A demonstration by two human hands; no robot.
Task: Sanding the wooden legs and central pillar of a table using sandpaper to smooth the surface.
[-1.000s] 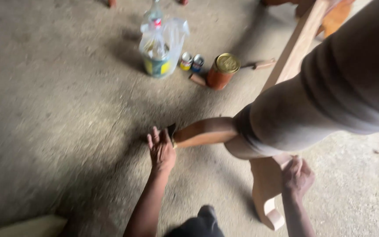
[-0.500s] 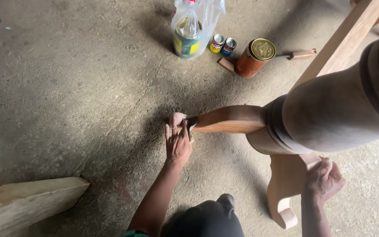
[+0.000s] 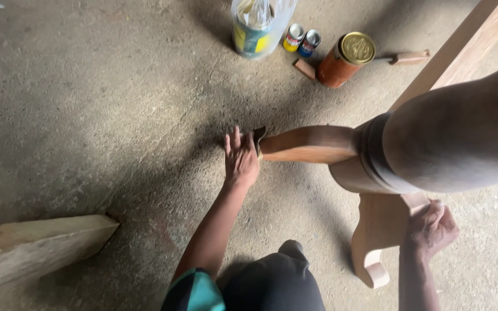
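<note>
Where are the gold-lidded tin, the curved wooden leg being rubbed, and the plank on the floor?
gold-lidded tin point(image 3: 357, 48), head view, on its round lid.
curved wooden leg point(image 3: 312, 144), head view, mid-length on its top face.
plank point(image 3: 36, 245), head view, on its pale upper face.

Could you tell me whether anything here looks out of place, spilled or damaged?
Nothing stands out. The left hand presses a dark pad against the tip of the stained wooden leg; the right hand grips the paler leg. The cans and gold-lidded jar stand upright, unspilled.

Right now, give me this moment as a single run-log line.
left hand: pressing dark sanding sheet on carved wooden pedestal foot tip | right hand: gripping second pale wooden foot | gold-lidded brown tin: on concrete floor
</note>
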